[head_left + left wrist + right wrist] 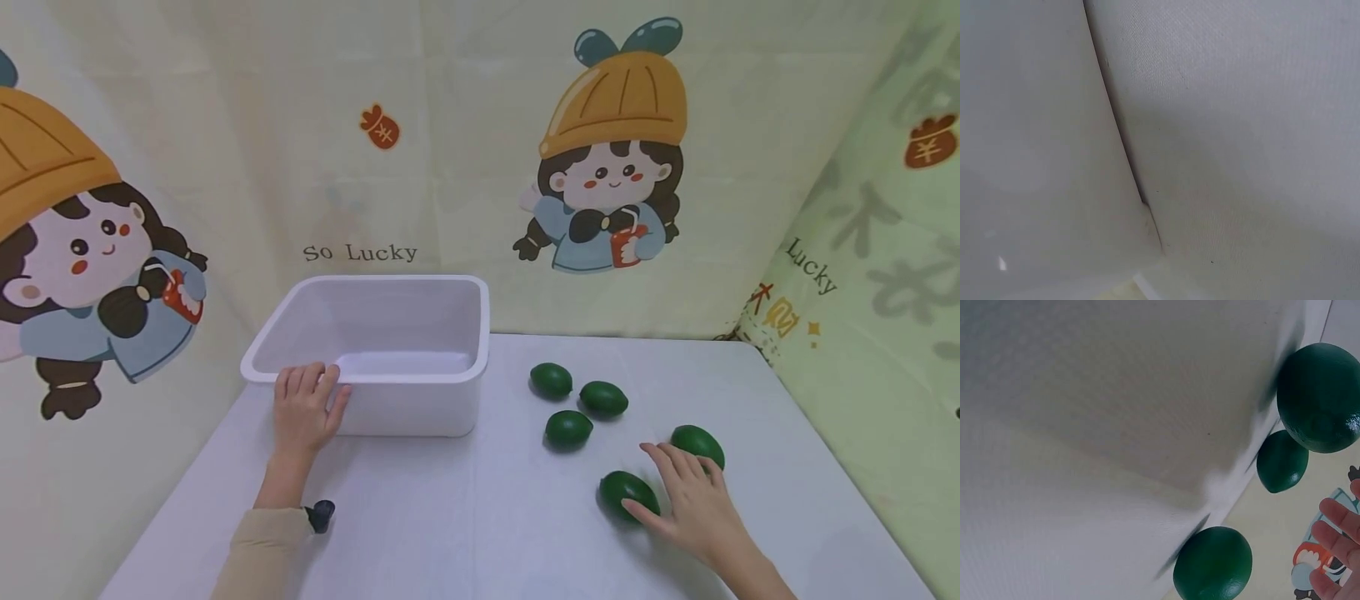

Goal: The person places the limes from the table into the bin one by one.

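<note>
At the near left corner of a white plastic bin (408,408), my left hand (306,412) holds the rim, fingers hooked over it and thumb against the outer wall. In the left wrist view only the bin's wall (1035,125) and the white tabletop show. My right hand (693,504) hovers spread over two green limes. Its thumb overlaps the nearer lime (624,492), and its fingers overlap the farther lime (697,443). The right wrist view shows the fingers (1338,522) extended, apart from the large lime (1319,397).
Three more limes lie between the bin and my right hand: one at the back (551,380), one to its right (603,399) and one in front (568,430). A printed cloth (450,183) hangs behind the white table (420,517). A dark strap end sticks out at my left cuff.
</note>
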A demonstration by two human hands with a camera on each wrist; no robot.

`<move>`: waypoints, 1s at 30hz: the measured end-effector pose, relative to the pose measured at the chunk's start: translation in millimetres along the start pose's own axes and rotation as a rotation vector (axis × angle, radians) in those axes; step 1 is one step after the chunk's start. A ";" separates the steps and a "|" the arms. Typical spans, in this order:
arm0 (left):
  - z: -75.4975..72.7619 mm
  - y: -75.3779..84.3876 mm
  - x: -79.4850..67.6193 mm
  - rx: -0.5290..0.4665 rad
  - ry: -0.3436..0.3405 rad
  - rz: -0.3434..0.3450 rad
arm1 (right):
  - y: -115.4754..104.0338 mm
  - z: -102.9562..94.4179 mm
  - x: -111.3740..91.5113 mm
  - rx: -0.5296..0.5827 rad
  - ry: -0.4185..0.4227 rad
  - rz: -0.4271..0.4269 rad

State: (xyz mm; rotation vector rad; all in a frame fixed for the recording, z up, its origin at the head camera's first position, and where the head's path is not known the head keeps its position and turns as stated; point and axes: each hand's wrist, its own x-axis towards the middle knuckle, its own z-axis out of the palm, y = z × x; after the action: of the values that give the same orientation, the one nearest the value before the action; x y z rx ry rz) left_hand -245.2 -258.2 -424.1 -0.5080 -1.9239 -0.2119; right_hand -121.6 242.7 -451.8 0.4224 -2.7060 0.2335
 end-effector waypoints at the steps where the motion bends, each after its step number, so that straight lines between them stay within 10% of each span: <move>1: 0.2 -0.1 0.0 0.002 0.000 -0.001 | -0.1 0.5 -0.2 0.000 -0.003 0.001; 30: 7.0 0.0 -0.2 -0.017 0.041 -0.047 | -2.5 8.3 -3.7 -0.088 -0.227 0.026</move>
State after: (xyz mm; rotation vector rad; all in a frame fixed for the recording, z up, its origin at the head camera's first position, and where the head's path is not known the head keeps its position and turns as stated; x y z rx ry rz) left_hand -251.0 -255.6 -427.1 -0.4664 -1.8972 -0.2678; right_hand -120.4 239.5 -460.6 0.4103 -2.9318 0.0768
